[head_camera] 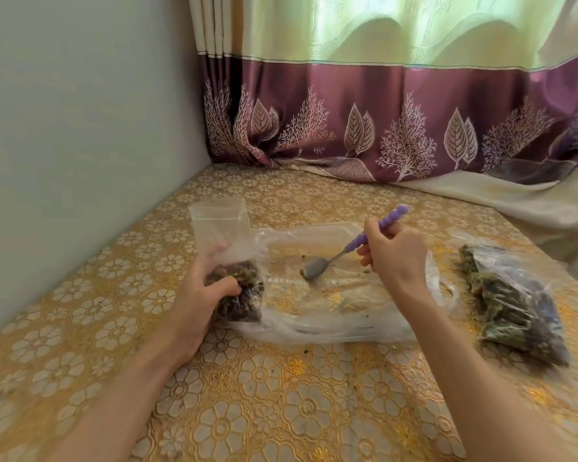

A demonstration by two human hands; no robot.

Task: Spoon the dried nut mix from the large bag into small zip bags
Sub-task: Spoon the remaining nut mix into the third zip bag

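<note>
The left hand [202, 288] gripped a small bag [229, 261], upright and part full of nut mix. Beside it the right hand [396, 258] held a purple-handled spoon [341, 253], its bowl down inside the big bag [334, 295], which lay nearly empty. Beyond the right hand lay filled bags [511, 301]. Judging by this, only scraps remained to scoop.

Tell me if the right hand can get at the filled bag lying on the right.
Probably yes: the filled bag lies uncovered beside the right hand, but its grip already holds the purple spoon.
</note>
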